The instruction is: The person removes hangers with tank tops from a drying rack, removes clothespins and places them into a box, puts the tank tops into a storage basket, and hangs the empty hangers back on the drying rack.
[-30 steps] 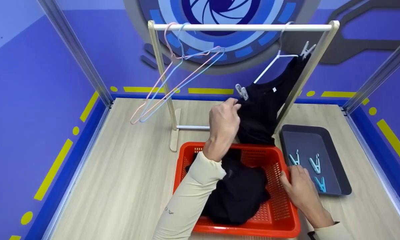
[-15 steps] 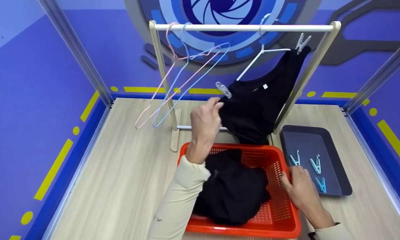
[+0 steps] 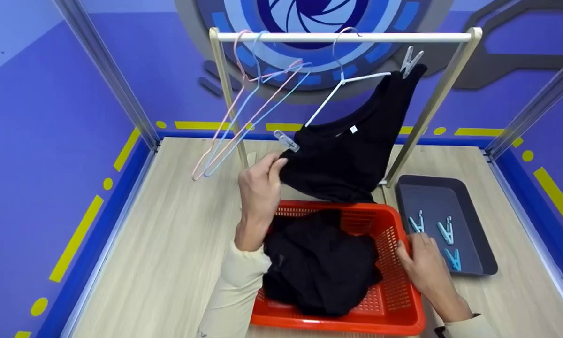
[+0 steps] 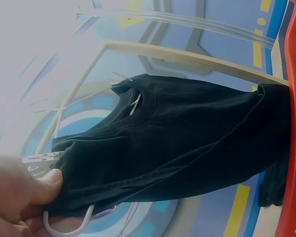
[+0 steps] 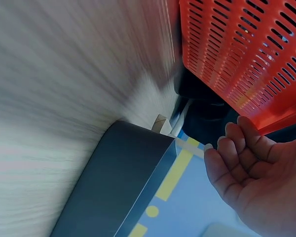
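A black shirt hangs by a white hanger from the rack, fastened with a clear clothespin at each shoulder. My left hand pinches the shirt's left shoulder edge, right below the near clothespin. In the left wrist view, the thumb presses on the black cloth and a bent white hanger end shows below it. My right hand holds the right rim of a red basket, thumb over the rim and fingers loosely bent outside. Inside the basket lies a heap of black cloth.
A pink hanger and a blue hanger hang at the left of the rack bar. To the right of the basket, a dark grey tray holds several light blue clothespins. Walls enclose the table.
My left hand has moved left and slightly down, drawing the shirt and the white hanger leftward along the bar. The right hand has stayed on the basket rim.
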